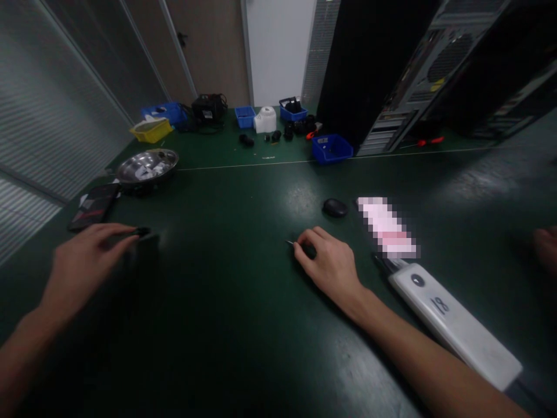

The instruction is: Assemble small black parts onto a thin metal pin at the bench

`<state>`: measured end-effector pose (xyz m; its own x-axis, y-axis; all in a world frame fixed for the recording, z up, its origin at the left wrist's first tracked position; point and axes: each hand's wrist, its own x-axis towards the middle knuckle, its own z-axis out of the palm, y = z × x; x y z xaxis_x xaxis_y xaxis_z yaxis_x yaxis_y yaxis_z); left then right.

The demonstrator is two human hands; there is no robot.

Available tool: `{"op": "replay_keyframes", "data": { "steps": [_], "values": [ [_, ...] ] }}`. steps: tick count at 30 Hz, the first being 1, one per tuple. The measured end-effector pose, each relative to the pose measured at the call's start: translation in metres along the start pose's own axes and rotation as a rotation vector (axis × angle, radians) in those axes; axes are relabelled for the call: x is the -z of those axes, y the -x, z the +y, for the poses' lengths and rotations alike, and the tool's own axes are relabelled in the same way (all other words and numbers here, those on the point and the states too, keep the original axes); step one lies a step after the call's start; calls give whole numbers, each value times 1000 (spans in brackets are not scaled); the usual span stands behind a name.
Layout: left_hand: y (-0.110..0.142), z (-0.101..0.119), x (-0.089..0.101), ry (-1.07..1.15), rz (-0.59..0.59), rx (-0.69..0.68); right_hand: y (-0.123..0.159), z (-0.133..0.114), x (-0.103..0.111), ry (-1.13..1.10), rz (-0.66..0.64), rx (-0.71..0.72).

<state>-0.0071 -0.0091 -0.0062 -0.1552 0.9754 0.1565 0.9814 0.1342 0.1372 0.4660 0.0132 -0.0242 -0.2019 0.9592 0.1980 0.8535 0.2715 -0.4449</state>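
My left hand [89, 252] is over the left side of the green table, thumb and forefinger pinched on a small dark piece [141, 231] too blurred to name. Near the middle of the table, my right hand [328, 258] curls around a small screwdriver-like tool [290, 242]. Its thin metal tip points left past my fingertips, and its dark handle is mostly hidden in my palm. A black computer mouse [335, 208] sits just beyond my right hand, apart from it.
A white numbered device [456, 325] lies beside my right forearm, below a pixelated phone-like item [387, 226]. A metal bowl [147, 166] with white scraps and a dark tablet-like object [94, 206] are at left. Blue bins [331, 150] stand behind. Another person's hand [546, 248] shows at right.
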Motion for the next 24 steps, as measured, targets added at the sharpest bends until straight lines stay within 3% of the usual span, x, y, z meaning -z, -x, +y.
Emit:
{"op": "replay_keyframes", "data": {
  "steps": [2,5,7,9,12,20,24],
  "values": [
    [-4,71,0,169,-60,-168,0,0,1,-4,-2,3],
    [-5,164,-16,462,-176,-444,0,0,0,-6,11,6],
    [-5,210,-33,570,-195,-605,0,-1,0,-10,37,2],
    [-5,240,-49,620,-217,-689,-1,-1,0,-15,69,-16],
    [-6,257,-64,660,-250,-690,-1,-1,1,-28,101,-46],
    [-11,247,-65,730,-275,-512,-1,-3,0,-87,30,-13],
    [-11,249,-65,766,-291,-526,-1,-3,-1,-92,23,16]
  ]
}}
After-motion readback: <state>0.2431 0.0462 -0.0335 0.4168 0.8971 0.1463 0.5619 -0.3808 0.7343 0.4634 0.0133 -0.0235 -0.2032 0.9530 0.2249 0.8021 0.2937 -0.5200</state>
